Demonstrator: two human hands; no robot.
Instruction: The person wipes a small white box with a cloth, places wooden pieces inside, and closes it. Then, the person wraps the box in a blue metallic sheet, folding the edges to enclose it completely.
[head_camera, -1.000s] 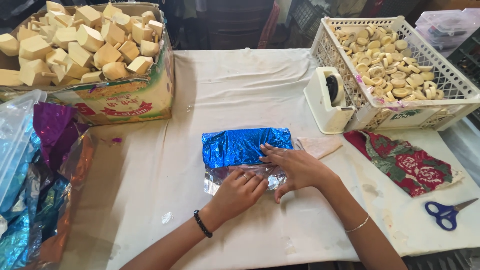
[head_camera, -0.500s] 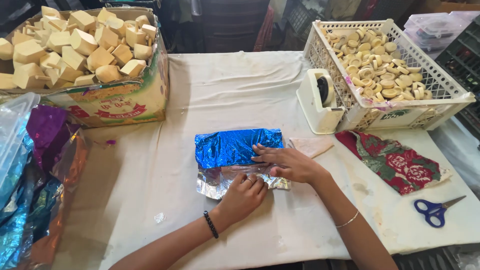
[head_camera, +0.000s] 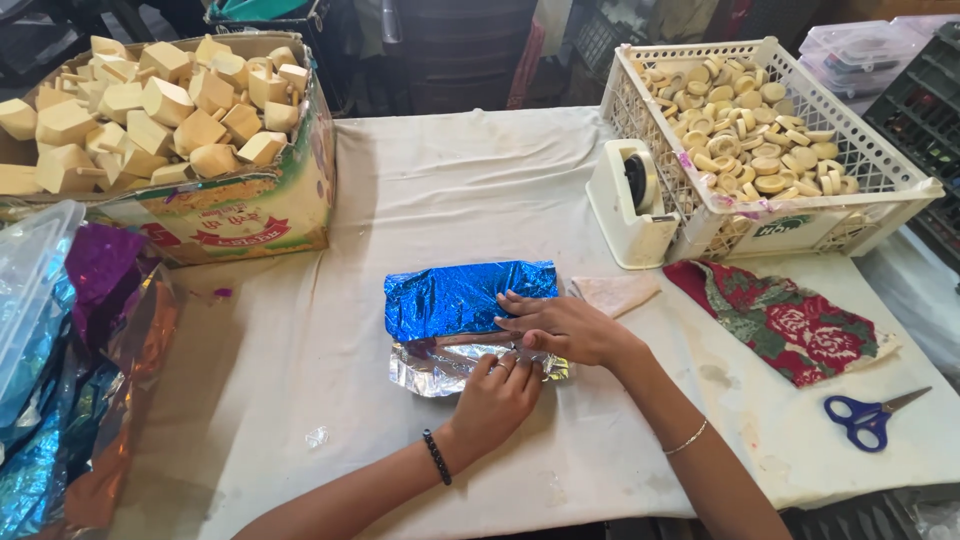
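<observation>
Your right hand (head_camera: 560, 327) lies flat, fingers spread, on the blue foil sheet (head_camera: 450, 297) in the middle of the desk (head_camera: 450, 180). Your left hand (head_camera: 497, 392), fingers curled, pinches the sheet's silver near edge (head_camera: 430, 365), just below your right.

A cardboard box (head_camera: 225, 205) is sitting at the far left of the table, open on top and heaped with pale wooden blocks. Its front is showing a printed label (head_camera: 226, 232), a red banner shape on a yellow and green ground. Over on the far right, a white plastic crate (head_camera: 800, 225) with lattice walls is holding small wooden discs, and it's carrying a little green label (head_camera: 778, 228) low on its front wall. At the left edge a clear plastic bag (head_camera: 30, 290) is lying open with shiny foil sheets in purple, blue and orange. No signs or screens anywhere.
</observation>
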